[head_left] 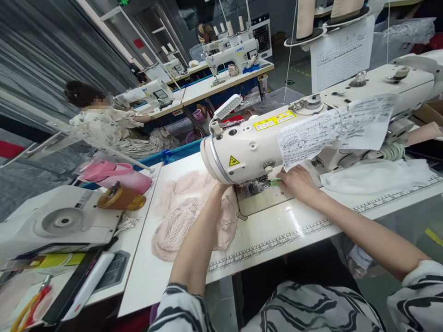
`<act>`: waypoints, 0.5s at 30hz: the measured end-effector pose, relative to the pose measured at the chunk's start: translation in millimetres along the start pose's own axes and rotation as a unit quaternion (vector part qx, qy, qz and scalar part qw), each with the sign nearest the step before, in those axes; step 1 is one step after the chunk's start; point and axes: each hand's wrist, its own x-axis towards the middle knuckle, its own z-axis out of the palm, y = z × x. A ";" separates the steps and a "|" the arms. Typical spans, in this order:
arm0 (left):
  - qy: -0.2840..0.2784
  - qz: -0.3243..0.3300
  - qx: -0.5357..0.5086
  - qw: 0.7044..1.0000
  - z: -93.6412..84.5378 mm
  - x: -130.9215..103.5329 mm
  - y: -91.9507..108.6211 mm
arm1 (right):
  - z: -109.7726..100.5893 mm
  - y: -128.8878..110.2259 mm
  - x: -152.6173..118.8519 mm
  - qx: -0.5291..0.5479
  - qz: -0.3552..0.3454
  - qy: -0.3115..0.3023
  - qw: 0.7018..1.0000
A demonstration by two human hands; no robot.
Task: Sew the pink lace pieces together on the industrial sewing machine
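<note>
A white sewing machine (242, 147) stands across the table in front of me. My right hand (296, 180) is closed at the right of its needle area, fingers around a slim green tool (275, 182) whose exact kind I cannot make out. The tool points left toward the presser foot (265, 180). Behind the machine's rounded end reaches my left hand (222, 188); its fingers are hidden. Pale pink lace fabric (180, 221) lies bunched on the table (263, 230), under and beside my left forearm. The metal needle plate (249, 205) lies below the needle area.
A ruler strip (270, 246) runs along the front edge. White fabric (377, 177) lies at the right. Written papers (311, 138) hang on the machine. At the left are an amber cup (121, 198), a pink bag (114, 175) and another machine (62, 219). A co-worker (100, 120) sits beyond.
</note>
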 end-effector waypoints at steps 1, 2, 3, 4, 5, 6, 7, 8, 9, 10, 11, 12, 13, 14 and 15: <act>0.015 -0.004 -0.015 1.000 0.1 1.1 0.9 | 0.3 -0.9 3.0 0.016 -0.008 -0.002 1.000; 0.034 -0.008 -0.025 0.999 0.6 1.8 2.4 | 1.7 -3.4 8.2 0.033 -0.019 -0.008 0.999; 0.054 -0.011 -0.031 0.998 1.4 2.2 4.4 | 4.0 -6.9 14.9 0.051 -0.030 -0.015 0.998; 0.072 -0.010 -0.038 0.997 2.5 2.3 6.5 | 7.0 -11.2 22.7 0.067 -0.040 -0.023 0.997; 0.088 -0.007 -0.043 0.995 3.9 2.2 8.7 | 10.3 -15.5 30.6 0.082 -0.044 -0.029 0.995; 0.101 -0.005 -0.045 0.994 5.5 1.8 10.6 | 13.8 -19.3 38.0 0.096 -0.043 -0.032 0.994; 0.111 -0.003 -0.044 0.993 7.3 1.3 12.2 | 17.1 -22.5 44.2 0.107 -0.038 -0.033 0.993; 0.118 -0.002 -0.041 0.992 9.2 0.8 13.4 | 20.3 -24.6 49.0 0.118 -0.030 -0.032 0.992; 0.121 -0.001 -0.034 0.992 11.2 0.2 14.2 | 23.3 -25.8 52.0 0.127 -0.021 -0.029 0.991; 0.120 -0.001 -0.023 0.992 13.3 -0.4 14.8 | 26.0 -26.2 53.6 0.134 -0.013 -0.025 0.991; 0.117 -0.002 -0.009 0.993 15.3 -0.8 15.3 | 28.6 -26.1 53.8 0.141 -0.006 -0.020 0.990; 0.110 -0.002 0.009 0.994 17.1 -1.3 16.0 | 31.0 -25.6 53.1 0.147 -0.001 -0.015 0.989; 0.101 -0.003 0.031 0.994 18.3 -1.9 17.1 | 33.3 -24.7 52.0 0.152 0.001 -0.008 0.988; 0.091 -0.005 0.056 0.994 18.6 -2.8 19.1 | 35.3 -23.6 50.7 0.156 0.001 -0.001 0.988; 0.080 -0.005 0.085 0.993 17.7 -4.4 22.1 | 37.1 -22.1 49.6 0.159 -0.002 0.007 0.987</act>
